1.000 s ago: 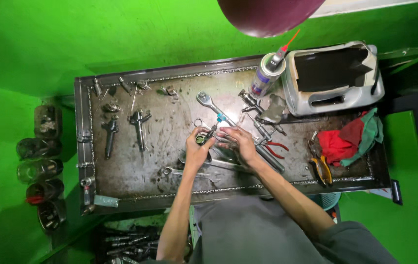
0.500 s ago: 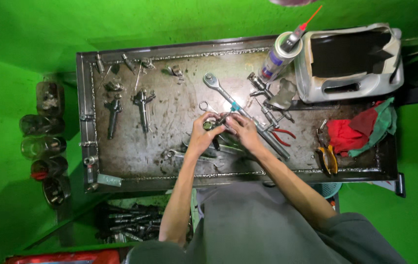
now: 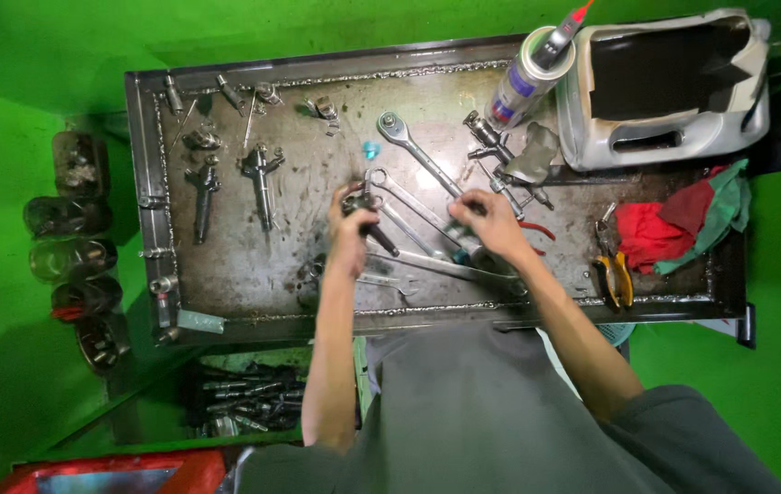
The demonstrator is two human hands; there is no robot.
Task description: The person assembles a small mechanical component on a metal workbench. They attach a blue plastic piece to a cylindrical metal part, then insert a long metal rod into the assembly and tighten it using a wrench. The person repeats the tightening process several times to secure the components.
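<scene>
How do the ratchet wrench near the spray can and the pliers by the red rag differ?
The ratchet wrench is bare silver metal; the pliers have yellow-orange grips. The ratchet wrench is one long bar with a round head, lying diagonally mid-tray; the pliers are shorter, two-handled, lying nearly straight up the picture near the tray's right end beside the red rag. Both lie flat on the tray, in neither hand.

A greasy metal workbench [image 3: 226, 265] stands against bright green walls [image 3: 34, 55].
</scene>
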